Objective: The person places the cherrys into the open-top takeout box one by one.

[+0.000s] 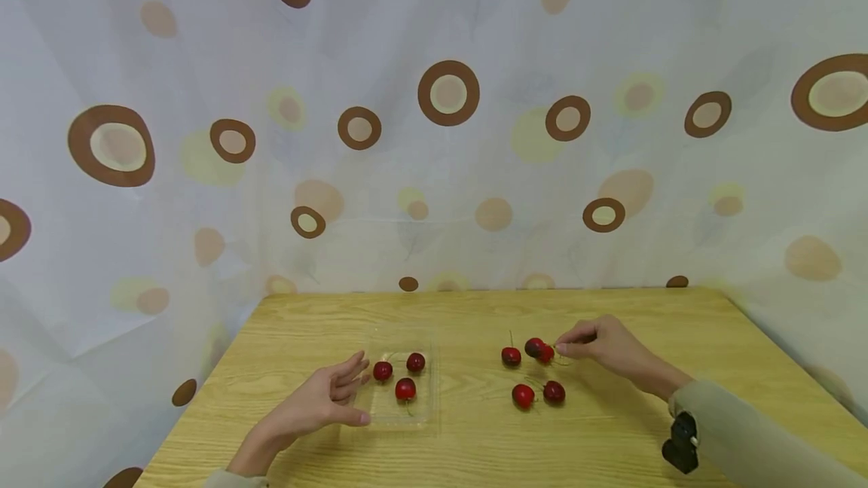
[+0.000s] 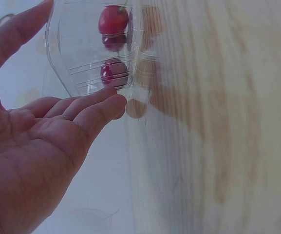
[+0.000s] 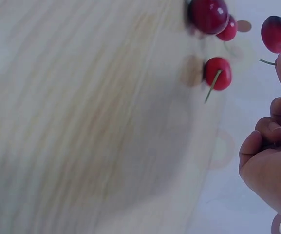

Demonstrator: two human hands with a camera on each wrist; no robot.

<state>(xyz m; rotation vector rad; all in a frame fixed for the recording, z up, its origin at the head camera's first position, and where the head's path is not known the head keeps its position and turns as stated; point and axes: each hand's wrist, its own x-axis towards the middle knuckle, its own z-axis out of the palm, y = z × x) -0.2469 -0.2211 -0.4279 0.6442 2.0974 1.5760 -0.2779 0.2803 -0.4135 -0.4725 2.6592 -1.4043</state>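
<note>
My right hand [image 1: 613, 352] pinches the green stem of a dark red cherry [image 3: 276, 35] between thumb and fingertip. In the right wrist view that cherry hangs apart from the tabletop, its other fingers curled in. Close around it on the table lie more cherries, among them one with an upright stem [image 1: 511, 357] and two nearer ones [image 1: 523, 397]. On the left stands a clear plastic box [image 1: 431, 409] with three cherries [image 1: 405, 389] inside. My left hand [image 1: 313, 404] is at the box's left side, fingers loosely extended, fingertips right at its wall in the left wrist view.
The wooden table [image 1: 475, 458] carries everything. A white curtain [image 1: 380, 172] with brown and yellow circles hangs behind its far edge and along the sides. A black device [image 1: 681, 443] is strapped at the right sleeve [image 1: 739, 420].
</note>
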